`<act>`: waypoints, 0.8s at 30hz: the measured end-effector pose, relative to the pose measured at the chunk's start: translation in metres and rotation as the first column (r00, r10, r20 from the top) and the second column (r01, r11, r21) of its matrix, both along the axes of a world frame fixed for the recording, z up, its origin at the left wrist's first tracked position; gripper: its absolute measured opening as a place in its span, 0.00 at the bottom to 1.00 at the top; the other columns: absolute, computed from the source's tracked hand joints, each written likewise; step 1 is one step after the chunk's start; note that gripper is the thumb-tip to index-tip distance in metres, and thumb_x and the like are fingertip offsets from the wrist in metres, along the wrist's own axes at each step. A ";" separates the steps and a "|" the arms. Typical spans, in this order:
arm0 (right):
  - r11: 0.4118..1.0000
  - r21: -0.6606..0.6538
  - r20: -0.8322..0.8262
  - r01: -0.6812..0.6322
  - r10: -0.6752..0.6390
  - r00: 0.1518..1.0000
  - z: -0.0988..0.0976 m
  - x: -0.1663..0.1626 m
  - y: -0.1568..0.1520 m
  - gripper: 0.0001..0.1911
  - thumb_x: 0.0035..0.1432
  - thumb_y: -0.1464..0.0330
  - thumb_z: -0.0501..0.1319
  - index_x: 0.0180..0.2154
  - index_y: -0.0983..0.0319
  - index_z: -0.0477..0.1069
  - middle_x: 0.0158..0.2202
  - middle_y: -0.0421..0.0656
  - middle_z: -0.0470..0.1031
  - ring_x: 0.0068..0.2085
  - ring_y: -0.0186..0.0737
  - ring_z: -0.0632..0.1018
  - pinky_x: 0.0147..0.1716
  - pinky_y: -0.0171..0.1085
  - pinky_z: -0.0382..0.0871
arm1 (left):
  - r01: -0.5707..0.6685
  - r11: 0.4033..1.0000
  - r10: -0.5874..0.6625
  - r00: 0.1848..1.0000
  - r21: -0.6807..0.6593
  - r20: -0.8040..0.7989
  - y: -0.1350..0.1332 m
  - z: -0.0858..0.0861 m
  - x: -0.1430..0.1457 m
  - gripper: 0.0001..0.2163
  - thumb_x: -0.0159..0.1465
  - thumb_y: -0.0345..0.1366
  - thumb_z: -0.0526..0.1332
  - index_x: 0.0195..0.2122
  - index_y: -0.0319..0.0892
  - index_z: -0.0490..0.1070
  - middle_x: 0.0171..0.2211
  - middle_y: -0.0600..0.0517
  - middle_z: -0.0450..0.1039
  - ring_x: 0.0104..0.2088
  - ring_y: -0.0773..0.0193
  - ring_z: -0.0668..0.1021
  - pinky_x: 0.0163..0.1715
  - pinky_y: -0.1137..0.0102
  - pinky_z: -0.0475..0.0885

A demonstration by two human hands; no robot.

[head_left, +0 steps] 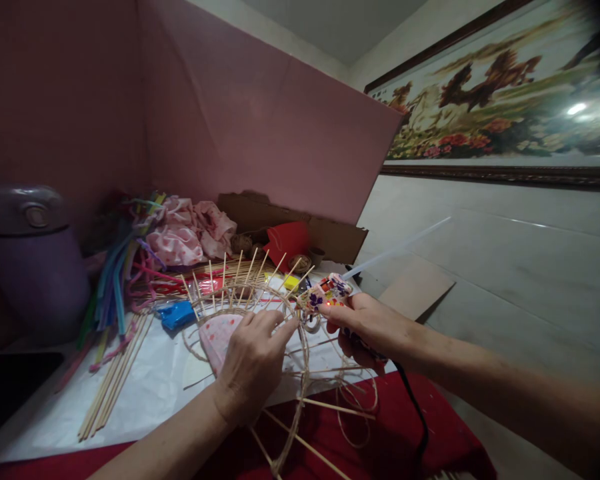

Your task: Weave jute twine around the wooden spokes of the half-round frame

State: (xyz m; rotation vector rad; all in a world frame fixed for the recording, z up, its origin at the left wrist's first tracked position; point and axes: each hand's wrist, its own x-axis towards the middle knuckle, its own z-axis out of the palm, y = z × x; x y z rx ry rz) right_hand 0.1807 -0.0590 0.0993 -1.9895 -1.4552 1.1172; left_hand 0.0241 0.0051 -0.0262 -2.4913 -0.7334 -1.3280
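My right hand (363,327) is closed around a hot glue gun (325,297) with a flower pattern and a small red light. A long clear glue stick (400,248) juts from its rear. The nozzle end is close to the fingertips of my left hand (255,353), which pinches the rim of a round frame (305,363) of thin sticks wrapped in twine. Sticks radiate outward from this rim. Inside the frame, partly behind my left hand, is a pink spotted fabric piece (217,339). Loose twine (355,400) curls below the glue gun.
Several loose wooden sticks (113,380) lie on the white sheet (150,407) at left. Behind them are colourful pipe cleaners (115,280), pink cloth (185,233), a blue packet (177,315) and a red piece (287,243). A black cord (416,407) hangs over the red tablecloth (445,427).
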 end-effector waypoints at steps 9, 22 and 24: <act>1.000 0.000 -0.043 0.011 -0.011 0.999 0.002 -0.001 -0.002 0.13 0.59 0.60 0.50 0.28 0.62 0.60 0.12 0.35 0.63 0.10 0.27 0.62 0.06 0.27 0.54 | -0.003 1.000 0.003 1.000 0.005 0.003 0.001 0.000 0.000 0.11 0.60 0.26 0.55 0.43 0.42 0.68 0.33 0.48 0.70 0.32 0.60 0.69 0.31 0.64 0.65; 1.000 -0.004 -0.032 -0.006 0.006 0.999 -0.001 -0.001 0.000 0.14 0.58 0.59 0.51 0.28 0.63 0.61 0.13 0.35 0.64 0.10 0.27 0.62 0.07 0.27 0.57 | 0.007 1.000 -0.007 1.000 -0.008 -0.006 0.001 0.000 0.000 0.11 0.60 0.25 0.55 0.43 0.41 0.68 0.34 0.48 0.70 0.31 0.59 0.69 0.31 0.64 0.64; 1.000 -0.001 -0.043 0.002 -0.002 0.999 -0.001 0.000 0.000 0.14 0.58 0.59 0.51 0.28 0.63 0.61 0.13 0.35 0.64 0.10 0.27 0.62 0.07 0.27 0.56 | 0.003 1.000 -0.003 1.000 -0.009 -0.005 0.001 -0.001 0.000 0.11 0.60 0.26 0.55 0.43 0.41 0.68 0.34 0.48 0.70 0.31 0.59 0.69 0.31 0.64 0.65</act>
